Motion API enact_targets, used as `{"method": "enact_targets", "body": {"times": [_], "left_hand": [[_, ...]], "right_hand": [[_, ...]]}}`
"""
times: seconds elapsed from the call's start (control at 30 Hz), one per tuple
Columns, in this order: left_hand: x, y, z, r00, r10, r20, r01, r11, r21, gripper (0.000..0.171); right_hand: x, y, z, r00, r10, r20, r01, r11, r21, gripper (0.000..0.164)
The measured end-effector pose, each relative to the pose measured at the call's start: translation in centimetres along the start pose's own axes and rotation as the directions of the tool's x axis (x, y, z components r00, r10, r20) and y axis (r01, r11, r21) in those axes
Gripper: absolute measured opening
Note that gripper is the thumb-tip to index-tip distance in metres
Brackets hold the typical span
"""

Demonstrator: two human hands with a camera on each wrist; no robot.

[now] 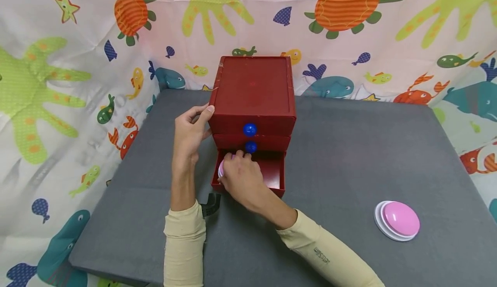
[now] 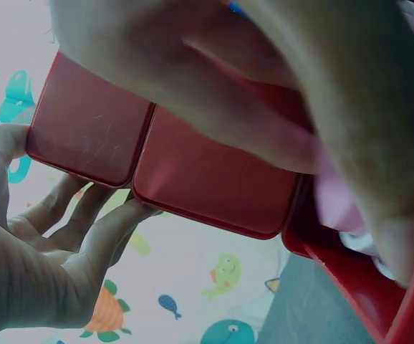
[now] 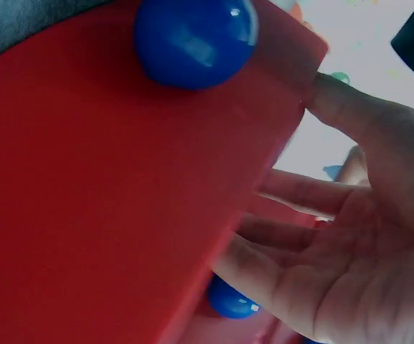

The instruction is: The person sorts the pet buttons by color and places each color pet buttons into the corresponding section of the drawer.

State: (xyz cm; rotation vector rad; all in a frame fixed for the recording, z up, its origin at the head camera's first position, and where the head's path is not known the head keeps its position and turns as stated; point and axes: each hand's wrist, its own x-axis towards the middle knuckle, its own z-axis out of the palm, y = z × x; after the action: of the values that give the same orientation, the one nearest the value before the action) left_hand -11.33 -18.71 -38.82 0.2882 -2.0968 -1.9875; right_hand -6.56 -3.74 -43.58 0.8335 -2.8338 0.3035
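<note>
A red drawer cabinet (image 1: 253, 86) with blue knobs (image 1: 250, 129) stands upright, its bottom drawer (image 1: 272, 170) pulled out. My left hand (image 1: 189, 131) rests on the cabinet's left side, thumb at the top front corner, fingers extended along the side. Down inside the bottom drawer, my right hand (image 1: 242, 177) grips a round pink dome light with a white base (image 1: 221, 169) at the drawer's left end. The left wrist view shows part of the pink dome (image 2: 336, 197) beside the right hand's fingers. In the right wrist view, the red drawer front (image 3: 107, 186) hides the light.
Another pink dome light (image 1: 401, 218) on a white base lies on the grey table (image 1: 341, 149) to the right. Behind and left hangs a curtain (image 1: 268, 41) printed with sea animals. A black wrist mount (image 1: 211, 204) juts from the left sleeve near the drawer.
</note>
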Motion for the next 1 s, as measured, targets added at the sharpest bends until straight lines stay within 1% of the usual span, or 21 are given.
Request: {"method": "enact_targets", "body": {"times": [0.03,0.1,0.2,0.3,0.43,0.5,0.63,0.77,0.9,1.0], "left_hand": [[0.0,0.0,0.0,1.000,-0.001,-0.001,0.001,1.000,0.001,0.042],[0.0,0.0,0.0,1.000,-0.003,-0.003,0.003,1.000,-0.002,0.041],[0.0,0.0,0.1,1.000,-0.010,0.003,0.010,1.000,-0.010,0.041],[0.0,-0.1,0.1,1.000,-0.009,0.011,0.009,1.000,-0.024,0.040],[0.0,0.0,0.0,1.000,-0.004,0.002,0.004,1.000,-0.019,0.040],[0.1,0.0,0.0,1.000,-0.006,0.001,0.006,1.000,-0.019,0.041],[0.1,0.1,0.0,1.000,-0.006,-0.004,0.006,1.000,-0.015,0.041],[0.0,0.1,0.0,1.000,-0.012,-0.017,0.012,1.000,-0.010,0.041],[0.0,0.1,0.2,1.000,-0.016,-0.009,0.016,1.000,-0.005,0.042],[0.0,0.0,0.1,1.000,-0.006,-0.016,0.006,1.000,-0.004,0.041]], "right_hand": [[0.2,0.1,0.1,1.000,-0.003,0.025,0.003,1.000,0.017,0.044],[0.5,0.5,0.3,0.995,-0.009,0.102,0.002,0.998,0.066,0.041],[1.0,1.0,0.6,0.979,-0.008,0.206,-0.025,0.987,0.159,0.040],[1.2,1.5,0.8,0.965,-0.009,0.264,-0.055,0.971,0.232,0.042],[1.3,1.9,0.8,0.959,-0.027,0.282,-0.055,0.958,0.280,0.043],[1.3,1.9,0.7,0.956,-0.037,0.290,-0.050,0.957,0.286,0.042],[0.9,2.2,0.2,0.954,-0.056,0.295,-0.028,0.962,0.273,0.033],[-0.2,2.7,-0.9,0.967,-0.063,0.245,-0.004,0.965,0.262,0.030],[-1.8,3.5,-2.5,0.979,-0.053,0.194,-0.001,0.963,0.269,0.035],[-3.0,4.1,-3.5,0.982,-0.039,0.184,-0.014,0.961,0.277,0.040]]}}
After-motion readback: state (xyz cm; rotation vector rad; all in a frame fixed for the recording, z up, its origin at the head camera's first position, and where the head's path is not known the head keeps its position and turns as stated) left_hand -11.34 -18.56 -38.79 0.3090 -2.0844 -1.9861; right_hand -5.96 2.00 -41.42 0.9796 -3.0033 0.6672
